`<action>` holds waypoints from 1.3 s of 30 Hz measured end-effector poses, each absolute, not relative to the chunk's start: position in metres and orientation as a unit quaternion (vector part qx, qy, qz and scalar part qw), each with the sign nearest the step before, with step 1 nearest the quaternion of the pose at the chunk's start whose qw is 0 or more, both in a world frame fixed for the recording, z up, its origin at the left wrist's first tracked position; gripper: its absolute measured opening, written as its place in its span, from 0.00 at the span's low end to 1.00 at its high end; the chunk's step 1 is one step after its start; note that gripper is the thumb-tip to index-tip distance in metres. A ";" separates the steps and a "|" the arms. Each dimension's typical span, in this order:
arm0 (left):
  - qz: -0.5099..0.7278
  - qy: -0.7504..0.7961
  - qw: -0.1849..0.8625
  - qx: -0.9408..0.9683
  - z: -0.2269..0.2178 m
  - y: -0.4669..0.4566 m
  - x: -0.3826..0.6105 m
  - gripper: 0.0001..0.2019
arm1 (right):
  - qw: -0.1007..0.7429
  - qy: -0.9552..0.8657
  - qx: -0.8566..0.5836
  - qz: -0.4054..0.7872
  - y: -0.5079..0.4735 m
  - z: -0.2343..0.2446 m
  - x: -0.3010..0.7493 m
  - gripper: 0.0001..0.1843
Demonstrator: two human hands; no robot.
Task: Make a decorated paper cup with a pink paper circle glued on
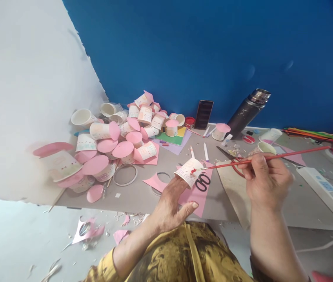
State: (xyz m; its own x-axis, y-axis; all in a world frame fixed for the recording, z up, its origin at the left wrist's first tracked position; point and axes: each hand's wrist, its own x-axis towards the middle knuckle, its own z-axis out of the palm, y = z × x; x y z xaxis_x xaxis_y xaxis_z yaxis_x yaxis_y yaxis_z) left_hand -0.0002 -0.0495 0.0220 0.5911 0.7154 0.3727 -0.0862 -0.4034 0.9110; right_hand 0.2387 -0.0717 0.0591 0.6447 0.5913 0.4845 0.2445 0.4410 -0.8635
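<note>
My left hand (172, 207) has its fingers up inside a white paper cup (185, 176) and holds it tilted, the thumb sticking out below. Purple pen marks and a patch of red paint show on the cup's side. Between the fingers and thumb of my right hand (268, 180) is a long red paintbrush (225, 165). Its red-wetted bristles are at the painted patch and look to be touching it. Behind the cup lie black-handled scissors (204, 182) on a pink paper sheet (198, 205).
Paper cups with pink paper discs (95, 165) are heaped at the left. A phone (204, 114) and a dark thermos flask (245, 113) lean on the blue wall, near a red paint jar (189, 122). At the right lie a power strip (325, 188) and orange-handled scissors (228, 154).
</note>
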 end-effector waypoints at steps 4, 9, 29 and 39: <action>0.398 0.206 0.434 0.781 0.012 -0.047 0.003 0.32 | 0.748 -0.405 -0.516 0.098 -0.072 0.061 0.240 0.16; 0.367 0.200 0.310 0.854 -0.003 -0.043 0.005 0.37 | 0.746 -0.412 -0.508 0.122 -0.071 0.058 0.238 0.16; 0.353 0.204 0.227 0.885 -0.007 -0.041 0.003 0.36 | 0.742 -0.418 -0.509 0.126 -0.071 0.057 0.235 0.15; 0.353 0.201 0.203 0.891 -0.009 -0.040 0.003 0.36 | 0.754 -0.401 -0.509 0.108 -0.074 0.061 0.237 0.15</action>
